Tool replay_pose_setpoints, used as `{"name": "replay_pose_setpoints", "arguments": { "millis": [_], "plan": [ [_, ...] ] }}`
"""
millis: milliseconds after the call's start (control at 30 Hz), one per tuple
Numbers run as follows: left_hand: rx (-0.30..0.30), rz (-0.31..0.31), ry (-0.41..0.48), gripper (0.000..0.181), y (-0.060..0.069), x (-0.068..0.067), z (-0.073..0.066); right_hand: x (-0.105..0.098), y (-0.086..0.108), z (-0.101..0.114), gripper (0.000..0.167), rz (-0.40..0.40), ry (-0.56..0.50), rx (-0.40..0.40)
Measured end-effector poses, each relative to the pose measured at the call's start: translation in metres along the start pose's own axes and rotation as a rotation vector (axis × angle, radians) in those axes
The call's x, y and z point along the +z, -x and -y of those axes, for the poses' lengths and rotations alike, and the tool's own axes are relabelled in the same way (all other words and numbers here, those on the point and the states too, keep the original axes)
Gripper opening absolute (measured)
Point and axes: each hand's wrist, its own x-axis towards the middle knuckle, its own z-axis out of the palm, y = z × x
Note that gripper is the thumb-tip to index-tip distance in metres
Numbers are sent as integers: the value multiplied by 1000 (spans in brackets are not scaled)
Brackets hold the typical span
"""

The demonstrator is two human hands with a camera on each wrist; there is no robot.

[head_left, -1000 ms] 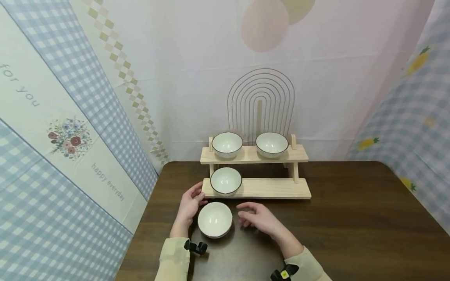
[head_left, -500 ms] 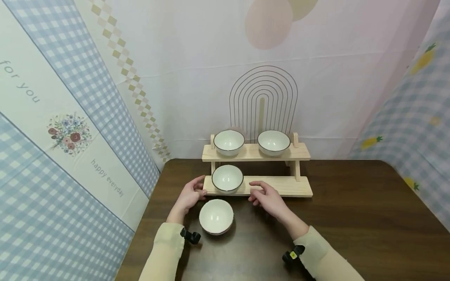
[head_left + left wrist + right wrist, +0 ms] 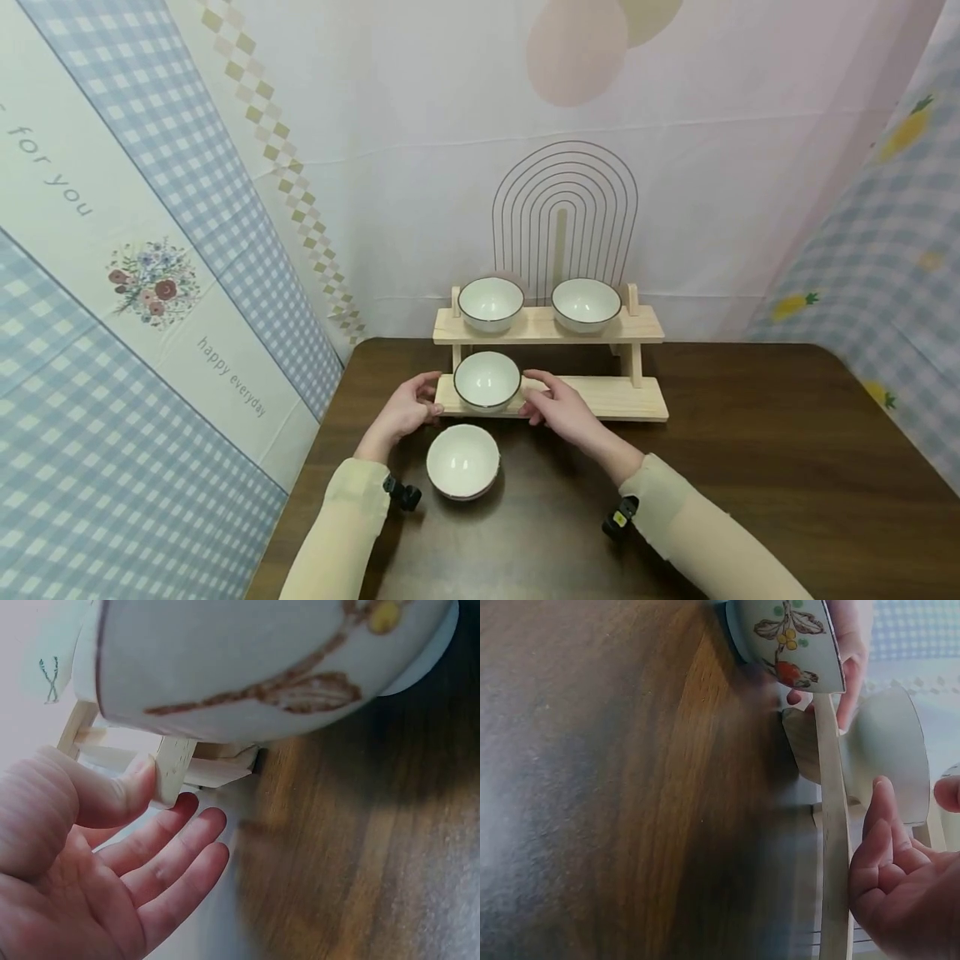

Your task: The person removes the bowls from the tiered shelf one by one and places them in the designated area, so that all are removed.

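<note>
One dark bench (image 3: pixel 750 467) is carrying a two-tier wooden rack (image 3: pixel 618 397). Up top, a left bowl (image 3: pixel 491 302) and a right bowl (image 3: pixel 587 303) are showing white insides; a lower bowl (image 3: pixel 487 379) is resting toward the bottom tier's left. A front bowl (image 3: pixel 462 462) is standing on the bench before it. The left hand (image 3: pixel 405 408) is touching the rack's lower left end, fingers loosely spread; the right hand (image 3: pixel 564 410), fingers loosely bent, is hanging just beside the lower bowl; I can't tell if they're touching.

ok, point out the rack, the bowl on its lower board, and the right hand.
Rack (image 3: pixel 537 325): head view, upper board between bowls.
Lower-board bowl (image 3: pixel 487 380): head view, inside.
Right hand (image 3: pixel 557 405): head view, back of hand.
</note>
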Motion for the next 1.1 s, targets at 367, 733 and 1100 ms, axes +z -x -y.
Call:
{"name": "replay_pose_setpoints", "arguments": {
  "millis": [367,733,1100],
  "plan": [
    [5,-20,-45,66,2,2,0,2,4,34,57,58,-79,22],
    [13,-10,-57,67,5,0,-2,10,-5,25,60,60,-78,43],
    [22,-1,-71,67,9,-3,0,20,-8,10,66,7,-58,17]
  ]
}}
